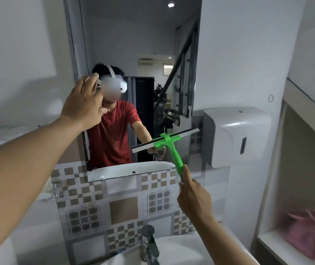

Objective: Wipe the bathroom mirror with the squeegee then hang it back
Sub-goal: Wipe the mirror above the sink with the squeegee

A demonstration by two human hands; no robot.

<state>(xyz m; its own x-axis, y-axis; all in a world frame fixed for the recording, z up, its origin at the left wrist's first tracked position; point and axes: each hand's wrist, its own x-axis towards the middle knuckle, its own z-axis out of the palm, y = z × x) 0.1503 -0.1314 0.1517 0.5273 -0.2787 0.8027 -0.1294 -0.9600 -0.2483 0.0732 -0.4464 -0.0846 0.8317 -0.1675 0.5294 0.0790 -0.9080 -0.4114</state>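
Note:
A tall frameless mirror (133, 35) hangs on the wall above patterned tiles. My right hand (194, 197) grips the lower end of a green squeegee (173, 148), index finger stretched along the handle. Its long blade lies tilted across the mirror's lower right part, rising to the right and reaching past the right edge. My left hand (85, 104) rests flat on the glass near the left edge, fingers spread, holding nothing. A person in a red shirt shows in the reflection.
A white wall dispenser (235, 134) sits right beside the mirror's lower right corner, close to the blade tip. Below are a chrome tap (150, 243) and white basin (181, 251). A shelf niche at right holds a pink bag (305, 230).

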